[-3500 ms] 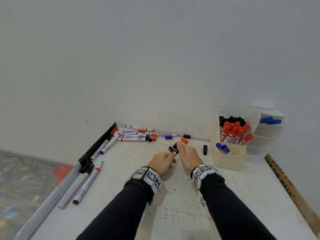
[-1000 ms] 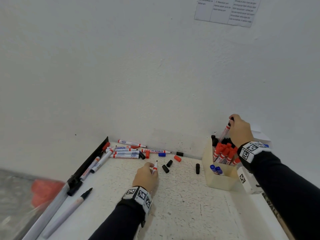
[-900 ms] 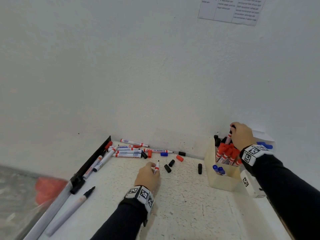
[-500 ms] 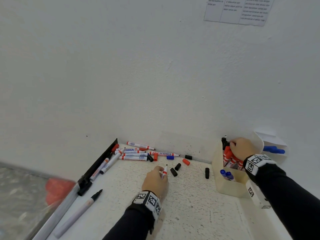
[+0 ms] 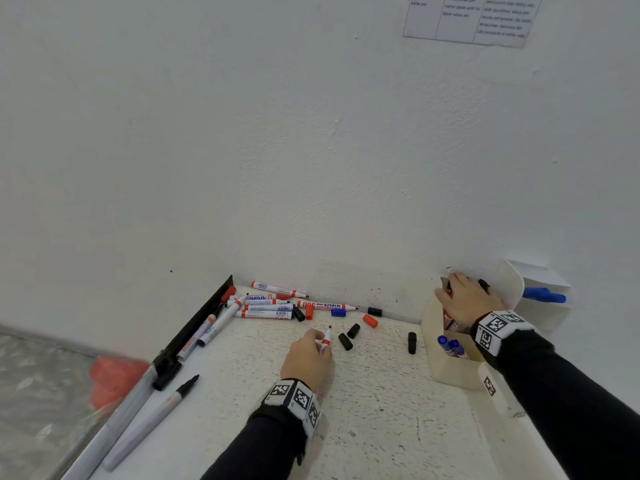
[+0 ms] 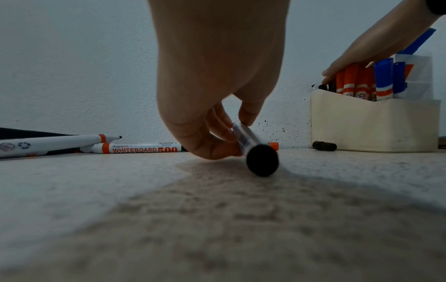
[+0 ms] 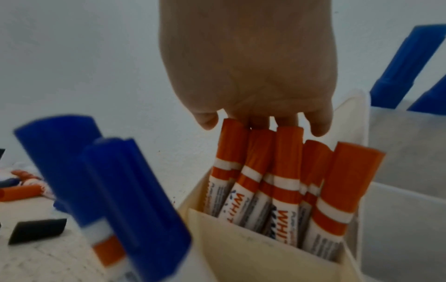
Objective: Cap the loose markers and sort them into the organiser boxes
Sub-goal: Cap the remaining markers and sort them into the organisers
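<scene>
**Pinched: one uncapped marker, many more waiting**

Left hand pinches an uncapped marker above the table; right hand rests flat-fingered on capped markers in the organiser box. Roughly half seems sorted: loose markers and caps remain.

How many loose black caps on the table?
5 black caps: two side by side ahead of the left hand, one beside the organiser box, one at the wall, one against the marker pile. Others may be hidden.
</scene>
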`<act>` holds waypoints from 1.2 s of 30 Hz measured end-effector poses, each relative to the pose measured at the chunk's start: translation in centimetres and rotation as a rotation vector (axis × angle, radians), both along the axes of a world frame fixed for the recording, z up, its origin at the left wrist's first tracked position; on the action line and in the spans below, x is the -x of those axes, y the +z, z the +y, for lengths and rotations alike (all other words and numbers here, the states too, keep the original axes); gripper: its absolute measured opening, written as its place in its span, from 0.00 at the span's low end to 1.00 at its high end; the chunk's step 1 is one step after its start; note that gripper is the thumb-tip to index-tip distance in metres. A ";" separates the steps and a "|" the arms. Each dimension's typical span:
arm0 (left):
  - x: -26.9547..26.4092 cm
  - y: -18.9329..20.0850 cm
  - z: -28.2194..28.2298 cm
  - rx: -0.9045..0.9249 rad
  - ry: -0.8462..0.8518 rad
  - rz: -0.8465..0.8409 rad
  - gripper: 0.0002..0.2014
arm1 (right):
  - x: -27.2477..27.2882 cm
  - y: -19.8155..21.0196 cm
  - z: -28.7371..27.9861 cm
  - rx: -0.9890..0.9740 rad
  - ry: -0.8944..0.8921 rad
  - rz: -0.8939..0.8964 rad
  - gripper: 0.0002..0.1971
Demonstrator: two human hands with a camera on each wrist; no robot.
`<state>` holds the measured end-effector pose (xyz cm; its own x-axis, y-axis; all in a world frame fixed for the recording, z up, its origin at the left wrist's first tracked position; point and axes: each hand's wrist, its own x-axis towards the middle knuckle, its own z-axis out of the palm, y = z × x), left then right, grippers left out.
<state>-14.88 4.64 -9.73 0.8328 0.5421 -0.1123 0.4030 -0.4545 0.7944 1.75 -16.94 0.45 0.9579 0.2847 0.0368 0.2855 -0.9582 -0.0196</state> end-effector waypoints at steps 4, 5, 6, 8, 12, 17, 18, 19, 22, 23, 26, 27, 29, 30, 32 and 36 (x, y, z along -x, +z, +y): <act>0.0 0.0 0.0 -0.002 0.008 0.014 0.14 | 0.2 0.4 0.3 -0.036 -0.104 0.034 0.26; 0.0 0.0 0.1 -0.007 0.012 0.013 0.14 | 0.3 0.4 0.6 -0.056 -0.121 0.053 0.27; 0.0 0.0 0.1 -0.014 0.018 0.008 0.14 | 0.4 0.4 1.0 -0.065 -0.126 0.053 0.28; 0.1 0.1 0.1 -0.021 0.031 -0.024 0.14 | 1.2 0.8 1.9 -0.096 -0.088 -0.018 0.28; 0.2 0.3 -0.1 -0.031 0.047 -0.123 0.16 | 3.5 2.6 5.1 -0.350 0.174 -0.143 0.16; 0.5 1.1 -0.1 0.026 0.040 -0.170 0.20 | 6.6 0.9 10.2 -0.349 0.353 0.224 0.15; 0.6 1.2 -0.1 0.032 0.041 -0.166 0.21 | 7.0 -0.4 10.9 -0.290 0.350 0.293 0.16; 0.6 1.2 -0.2 0.025 0.043 -0.163 0.23 | 7.4 -1.7 11.4 -0.229 0.339 0.349 0.17; 0.7 0.9 -0.2 0.004 0.052 -0.159 0.22 | 8.5 -5.5 11.9 -0.108 0.336 0.392 0.19; 0.7 0.7 -0.1 0.000 0.061 -0.153 0.20 | 8.9 -6.3 11.9 -0.124 0.327 0.373 0.18; 0.5 0.4 0.0 -0.021 0.105 -0.109 0.16 | 9.1 -8.2 11.6 -0.268 0.295 0.271 0.10; 0.4 0.5 0.1 -0.040 0.114 -0.078 0.15 | 8.9 -8.6 11.5 -0.289 0.282 0.255 0.06; 0.3 0.5 0.1 -0.092 0.110 0.004 0.15 | 8.8 -9.0 11.3 -0.293 0.266 0.243 0.04; 0.2 0.5 0.1 -0.113 0.100 0.033 0.16 | 8.7 -9.1 11.2 -0.305 0.255 0.232 0.04; 0.2 0.5 0.1 -0.147 0.076 0.068 0.16 | 8.5 -9.1 11.0 -0.395 0.267 0.168 0.05; 0.2 0.4 0.0 -0.183 0.014 0.089 0.17 | 8.6 -8.3 10.7 -0.638 0.352 0.118 0.08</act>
